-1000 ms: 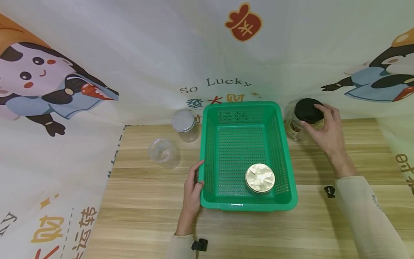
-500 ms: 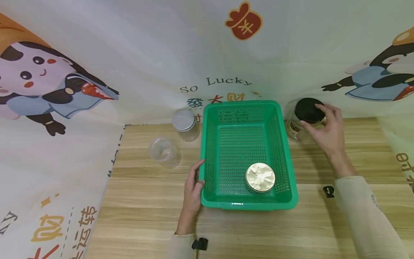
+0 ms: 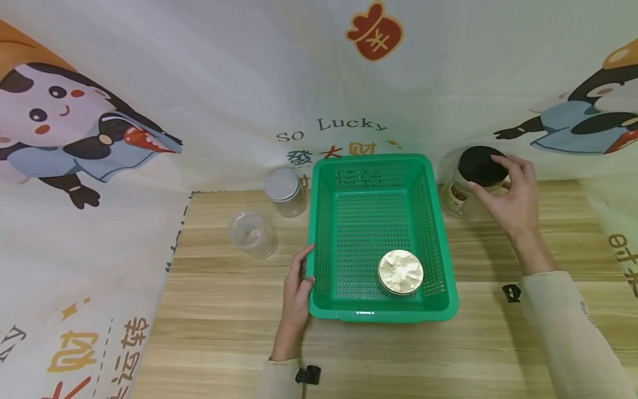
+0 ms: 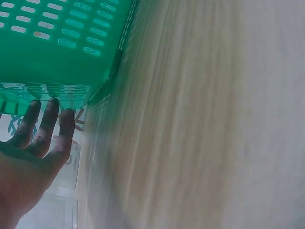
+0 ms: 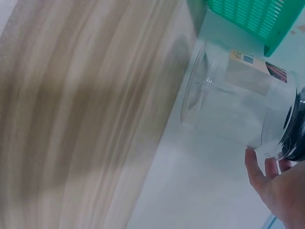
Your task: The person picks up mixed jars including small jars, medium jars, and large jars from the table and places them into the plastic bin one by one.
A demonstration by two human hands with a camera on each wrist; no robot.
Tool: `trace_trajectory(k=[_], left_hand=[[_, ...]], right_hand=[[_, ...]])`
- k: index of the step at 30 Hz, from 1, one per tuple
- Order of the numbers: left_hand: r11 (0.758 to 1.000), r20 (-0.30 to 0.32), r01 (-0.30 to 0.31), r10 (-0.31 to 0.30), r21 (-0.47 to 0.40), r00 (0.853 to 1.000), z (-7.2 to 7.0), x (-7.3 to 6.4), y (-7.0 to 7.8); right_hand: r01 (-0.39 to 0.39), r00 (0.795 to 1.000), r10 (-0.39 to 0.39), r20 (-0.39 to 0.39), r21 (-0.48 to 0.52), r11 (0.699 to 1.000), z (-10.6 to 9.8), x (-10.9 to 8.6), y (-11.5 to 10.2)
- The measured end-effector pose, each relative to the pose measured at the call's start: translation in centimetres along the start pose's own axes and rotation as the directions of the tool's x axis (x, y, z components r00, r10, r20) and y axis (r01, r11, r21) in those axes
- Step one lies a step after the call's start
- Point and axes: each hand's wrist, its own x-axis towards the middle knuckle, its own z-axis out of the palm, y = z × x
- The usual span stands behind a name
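Note:
My right hand (image 3: 518, 199) grips a clear jar (image 5: 233, 109) by its black lid (image 3: 480, 163), thumb on the near side and fingers on the right. The jar bears a printed label (image 5: 255, 67) and tilts slightly in the head view, its base close to the tabletop. My left hand (image 3: 296, 296) touches the left outer wall of the green basket (image 3: 451, 310). In the left wrist view its fingers (image 4: 47, 121) extend fairly straight against that wall. Inside the basket, at the near right, stands a round container with a shiny gold top (image 3: 400, 271).
To the left of the basket stand a clear jar with a silver lid (image 3: 282, 185) and a clear cup-like container (image 3: 253, 235). A printed backdrop (image 3: 239, 83) rises behind the wooden table (image 3: 209, 332). The basket's right wall lies beside the black-lidded jar.
My right hand and the black-lidded jar have shifted slightly right and upward in the head view. My left hand and the basket stay where they were.

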Motion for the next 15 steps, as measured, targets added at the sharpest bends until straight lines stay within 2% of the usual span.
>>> trace_trajectory(k=[15], left_hand=[[1.0, -0.001, 0.018, -0.018, -0.005, 1.0, 0.0, 0.0, 0.0]], right_hand=[[-0.013, 0.999, 0.014, -0.039, 0.018, 1.0, -0.9, 0.0, -1.2]])
